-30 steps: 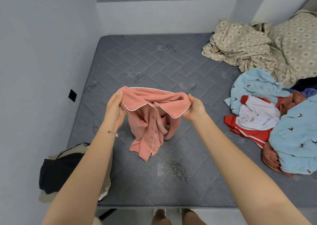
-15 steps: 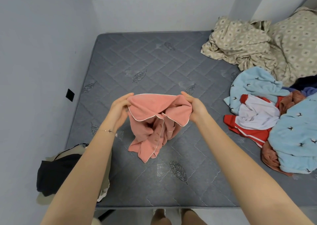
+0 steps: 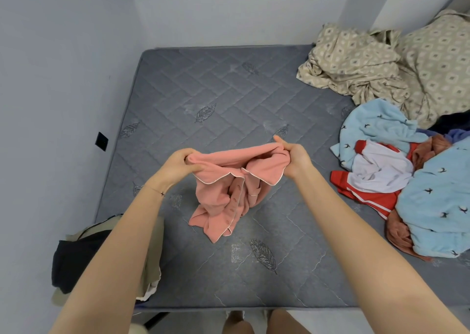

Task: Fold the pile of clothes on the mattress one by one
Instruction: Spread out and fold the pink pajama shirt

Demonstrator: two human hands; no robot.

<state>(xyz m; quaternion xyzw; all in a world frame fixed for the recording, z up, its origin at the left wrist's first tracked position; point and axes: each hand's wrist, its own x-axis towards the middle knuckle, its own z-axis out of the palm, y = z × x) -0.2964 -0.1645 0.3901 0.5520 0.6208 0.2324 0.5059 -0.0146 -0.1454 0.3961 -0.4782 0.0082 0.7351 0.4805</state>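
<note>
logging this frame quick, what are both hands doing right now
Left hand: closed, gripping the left top edge of the pink shirt.
Right hand: closed, pinching the shirt's right top edge, which hangs down to the mattress.

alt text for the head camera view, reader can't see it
A person's left hand and right hand grip the top edge of a pink button-up garment, which hangs crumpled over a grey quilted mattress. A pile of unfolded clothes, light blue, red and white, lies to the right, with beige patterned bedding behind it.
</note>
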